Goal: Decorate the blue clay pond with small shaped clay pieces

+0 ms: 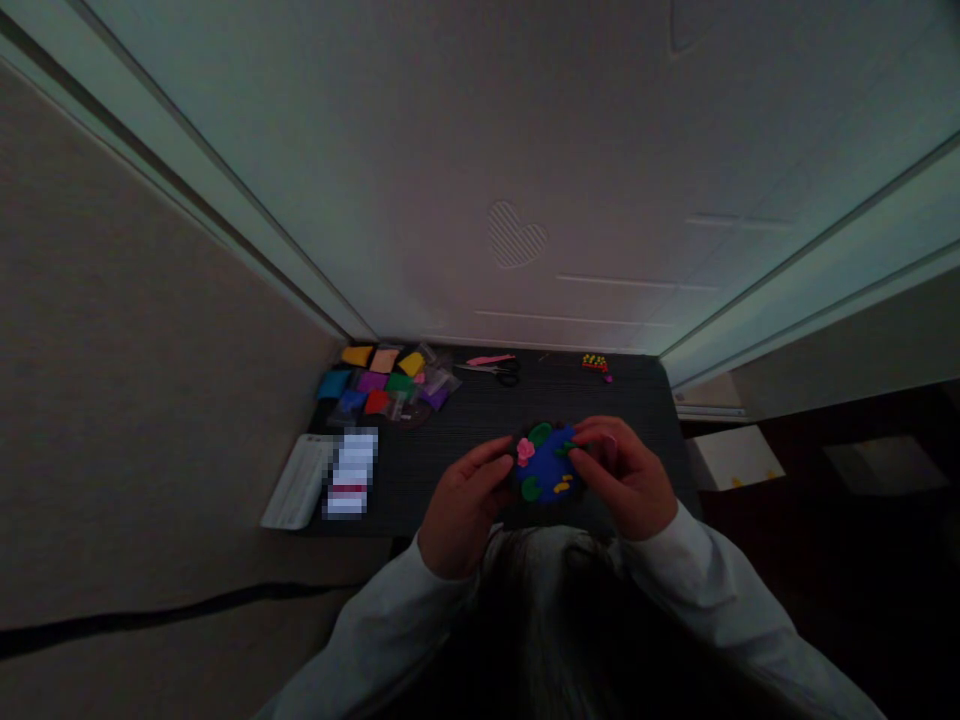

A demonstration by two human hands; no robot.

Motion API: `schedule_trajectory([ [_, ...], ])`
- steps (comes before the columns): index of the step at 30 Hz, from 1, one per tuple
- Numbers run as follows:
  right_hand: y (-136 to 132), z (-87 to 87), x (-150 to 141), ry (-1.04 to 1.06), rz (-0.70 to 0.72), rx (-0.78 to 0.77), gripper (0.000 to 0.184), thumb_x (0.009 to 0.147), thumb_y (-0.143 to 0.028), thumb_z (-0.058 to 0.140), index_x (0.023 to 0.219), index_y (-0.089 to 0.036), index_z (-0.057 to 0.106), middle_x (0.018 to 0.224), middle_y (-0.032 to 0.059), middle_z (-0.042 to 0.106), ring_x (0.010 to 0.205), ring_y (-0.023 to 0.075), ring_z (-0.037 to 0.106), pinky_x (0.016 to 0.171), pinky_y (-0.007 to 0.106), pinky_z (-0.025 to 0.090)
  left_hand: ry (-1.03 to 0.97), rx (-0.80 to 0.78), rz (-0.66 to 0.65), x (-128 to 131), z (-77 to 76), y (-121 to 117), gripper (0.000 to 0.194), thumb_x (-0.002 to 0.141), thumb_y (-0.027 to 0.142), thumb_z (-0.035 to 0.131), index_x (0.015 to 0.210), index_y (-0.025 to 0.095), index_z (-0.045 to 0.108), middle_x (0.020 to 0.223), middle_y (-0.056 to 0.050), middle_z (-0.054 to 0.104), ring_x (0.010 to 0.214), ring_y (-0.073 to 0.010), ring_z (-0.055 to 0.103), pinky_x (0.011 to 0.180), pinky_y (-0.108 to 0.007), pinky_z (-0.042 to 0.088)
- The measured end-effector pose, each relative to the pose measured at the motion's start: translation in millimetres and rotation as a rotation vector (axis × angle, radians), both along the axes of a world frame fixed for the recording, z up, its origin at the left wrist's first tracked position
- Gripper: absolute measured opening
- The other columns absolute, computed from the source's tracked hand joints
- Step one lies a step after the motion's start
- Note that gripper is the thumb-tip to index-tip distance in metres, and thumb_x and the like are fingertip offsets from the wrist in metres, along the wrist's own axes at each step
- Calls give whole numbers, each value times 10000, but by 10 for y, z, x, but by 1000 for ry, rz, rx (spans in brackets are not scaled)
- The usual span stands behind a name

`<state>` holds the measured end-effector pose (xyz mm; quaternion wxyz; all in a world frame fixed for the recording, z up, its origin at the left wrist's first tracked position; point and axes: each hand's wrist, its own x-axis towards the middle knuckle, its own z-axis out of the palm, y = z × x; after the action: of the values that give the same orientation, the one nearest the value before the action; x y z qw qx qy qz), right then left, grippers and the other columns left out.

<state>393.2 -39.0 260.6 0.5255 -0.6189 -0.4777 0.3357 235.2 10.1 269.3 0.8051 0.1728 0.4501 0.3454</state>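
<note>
I hold a small round clay piece (546, 462) with a dark rim and a blue middle above the dark table (465, 440). It carries a pink flower, green leaf shapes and small yellow bits. My left hand (463, 505) grips its left edge with curled fingers. My right hand (626, 475) holds the right edge, its fingertips pinching at a green piece on the rim. Both wrists are in pale sleeves.
Several coloured clay packets (382, 382) lie at the table's back left. Scissors (496, 370) and a pink tool (491, 359) lie at the back, with small red and yellow bits (595, 363) to their right. A white box (319, 482) sits at the left edge. A pale door (517, 200) stands behind.
</note>
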Motion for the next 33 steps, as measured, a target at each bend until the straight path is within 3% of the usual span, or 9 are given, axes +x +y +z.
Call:
schedule_trajectory([
  [3,-1,-30,8,-23,10,-4,96,699,-196,596,793,-219,591,955,55,509,892,194,505,763,334,410,2,5,-1,0,-9,1,189,634,138,631,822,131,641,739,-47,673,631,-139,602,590,-262,470],
  [9,-23,7,3,112,8,-4,63,702,-198,601,759,-214,581,986,55,488,862,174,498,697,304,411,-59,-19,16,-17,-67,14,173,662,111,586,830,124,626,768,-51,664,678,-150,602,595,-262,460],
  [14,-27,52,13,371,-56,-48,66,686,-220,608,737,-213,567,923,18,523,518,69,448,471,249,356,-95,-67,52,-20,-113,18,123,692,126,540,786,143,618,774,-34,656,711,-147,593,618,-261,452],
  [18,-32,21,19,568,-90,-108,124,665,-248,615,769,-212,557,629,-31,520,406,61,392,377,220,277,-126,-114,36,-15,-112,13,122,715,164,518,795,139,607,802,-43,647,696,-146,586,610,-264,446],
  [22,-40,-15,14,579,-91,-134,155,646,-265,634,766,-204,558,482,-63,448,385,72,380,354,207,259,-153,-138,32,-12,-120,14,131,715,192,517,802,145,603,794,-35,637,698,-141,579,621,-254,443],
  [27,-48,-17,-4,557,-55,-168,167,639,-283,651,756,-196,569,525,-55,480,415,61,385,383,201,260,-156,-121,17,3,-114,6,124,718,228,524,786,165,605,785,-26,632,712,-149,574,641,-259,448],
  [33,-48,-11,14,519,19,-251,168,657,-300,648,762,-191,575,511,-60,468,427,58,384,399,202,252,-102,-24,-54,25,-105,-29,215,671,150,603,884,149,573,821,-24,608,688,-136,565,610,-256,444],
])
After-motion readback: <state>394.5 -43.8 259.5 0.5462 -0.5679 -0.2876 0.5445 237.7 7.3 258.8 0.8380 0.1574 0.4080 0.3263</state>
